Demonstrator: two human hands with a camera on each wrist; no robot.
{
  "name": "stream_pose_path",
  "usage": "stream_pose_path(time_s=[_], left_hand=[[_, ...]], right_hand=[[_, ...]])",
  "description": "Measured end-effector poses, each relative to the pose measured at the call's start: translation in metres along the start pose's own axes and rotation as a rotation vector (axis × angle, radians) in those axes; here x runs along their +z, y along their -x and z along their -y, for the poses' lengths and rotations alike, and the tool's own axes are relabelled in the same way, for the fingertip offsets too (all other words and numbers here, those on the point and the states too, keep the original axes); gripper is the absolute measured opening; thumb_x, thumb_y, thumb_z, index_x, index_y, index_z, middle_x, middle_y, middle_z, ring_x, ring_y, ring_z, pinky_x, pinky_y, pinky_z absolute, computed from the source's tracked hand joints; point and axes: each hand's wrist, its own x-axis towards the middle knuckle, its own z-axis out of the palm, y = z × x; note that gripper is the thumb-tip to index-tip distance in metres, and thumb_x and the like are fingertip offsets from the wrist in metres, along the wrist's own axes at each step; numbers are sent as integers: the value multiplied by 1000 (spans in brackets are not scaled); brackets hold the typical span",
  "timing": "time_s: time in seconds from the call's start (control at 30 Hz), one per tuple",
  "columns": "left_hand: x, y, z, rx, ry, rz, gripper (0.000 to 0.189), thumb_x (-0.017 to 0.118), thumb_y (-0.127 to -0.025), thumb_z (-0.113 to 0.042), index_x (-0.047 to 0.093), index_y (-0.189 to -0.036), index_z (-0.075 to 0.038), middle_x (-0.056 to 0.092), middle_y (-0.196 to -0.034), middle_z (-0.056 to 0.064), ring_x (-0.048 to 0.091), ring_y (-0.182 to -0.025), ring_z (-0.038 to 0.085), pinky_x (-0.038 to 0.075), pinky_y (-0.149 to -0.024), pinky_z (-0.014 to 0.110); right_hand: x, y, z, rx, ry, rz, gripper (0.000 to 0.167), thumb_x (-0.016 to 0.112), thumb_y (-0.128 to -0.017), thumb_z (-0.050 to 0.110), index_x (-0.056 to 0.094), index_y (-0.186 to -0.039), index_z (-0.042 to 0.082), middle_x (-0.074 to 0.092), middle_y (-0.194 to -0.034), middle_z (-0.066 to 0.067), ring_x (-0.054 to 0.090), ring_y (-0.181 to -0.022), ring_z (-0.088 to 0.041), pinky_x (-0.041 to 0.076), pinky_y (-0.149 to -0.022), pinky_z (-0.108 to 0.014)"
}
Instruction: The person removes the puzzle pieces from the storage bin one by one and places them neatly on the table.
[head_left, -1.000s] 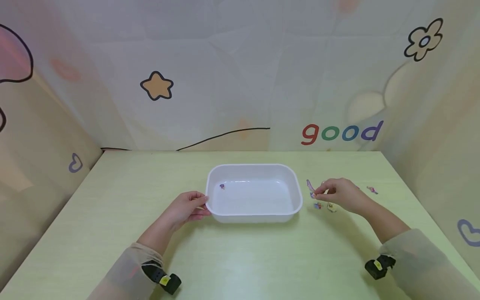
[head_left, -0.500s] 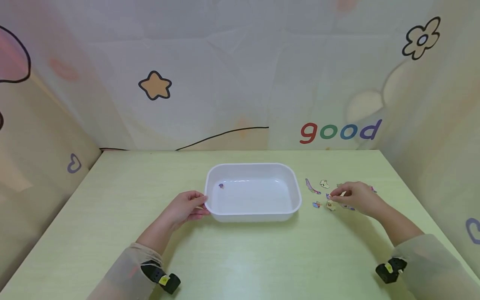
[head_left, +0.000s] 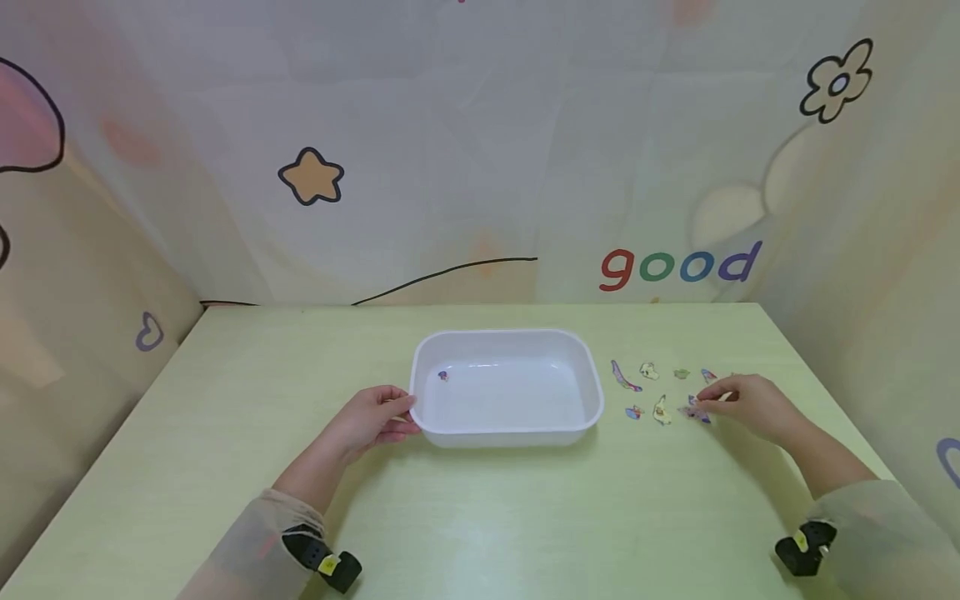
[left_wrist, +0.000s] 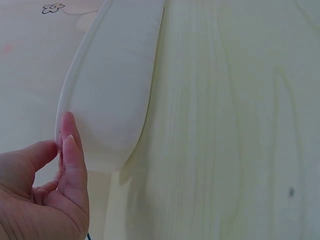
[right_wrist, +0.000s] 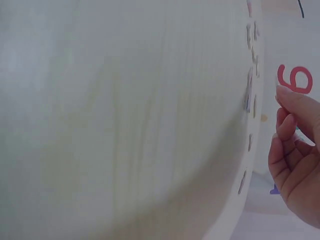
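Observation:
My left hand (head_left: 378, 412) grips the left end of a white rectangular tray (head_left: 506, 438), with the thumb at its rim. The left wrist view shows the fingers along the tray's (left_wrist: 117, 85) outer wall. Inside the tray, near its left end, lies one tiny purple cutout (head_left: 443, 377). Right of the tray, my right hand (head_left: 753, 404) pinches a small flat purplish piece (head_left: 692, 401) low over a winged-looking purple cutout (head_left: 697, 414). In the right wrist view, the right hand's (right_wrist: 297, 150) thumb and fingertip meet, and the piece barely shows.
Several flat colourful cutouts lie on the table (head_left: 480, 525) in two rough rows: a long purple strip (head_left: 625, 377), a cream one (head_left: 649, 371), a green one (head_left: 681, 373), a blue-red one (head_left: 633, 412) and a yellowish one (head_left: 662, 410). A printed cloth (head_left: 450, 167) stands behind.
My right hand has moved right, from beside the long purple strip to the winged-looking cutout, carrying the small piece and uncovering other cutouts. My left hand stays on the tray.

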Motion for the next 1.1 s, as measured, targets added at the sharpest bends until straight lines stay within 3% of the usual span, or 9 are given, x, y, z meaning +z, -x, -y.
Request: stream_pose_path(time_s=[0.13,0.23,0.3,0.43,1.1], left_hand=[[2,2,1,-1,-2,6,28,54,-96,-16,51,-110,7,62,-84,10,66,-72,16,53,-63,23],[3,3,-1,6,-1,5,29,54,-96,-17,50,-111,7,62,-83,9,66,-72,15,53,-63,23],[3,3,-1,4,-1,5,29,54,-96,-16,50,-112,8,62,-83,9,66,-71,14,53,-63,22],[3,1,0,0,-8,-4,27,54,-96,-16,52,-111,7,62,-84,10,66,-72,15,53,-63,23],[1,0,1,-2,-4,-12,26,54,-95,-15,52,-110,6,63,-82,9,66,-71,15,53,-63,22]], right_hand=[[-6,6,-8,8,16,-3,23,68,-85,19,69,-96,-1,56,-113,-32,54,-84,-31,42,-62,-30],[-9,8,-17,20,21,-6,24,67,-86,20,69,-96,-2,46,-123,-38,54,-92,-40,42,-62,-29],[-9,8,-24,42,15,-2,25,67,-86,21,69,-95,-2,53,-116,-34,55,-88,-38,41,-61,-29],[-8,8,-35,79,10,-1,26,68,-86,22,69,-95,-2,62,-97,-21,49,-74,-20,39,-60,-29],[-5,4,-33,88,5,27,30,67,-86,21,66,-97,-6,63,-93,-19,51,-75,-22,42,-60,-30]])
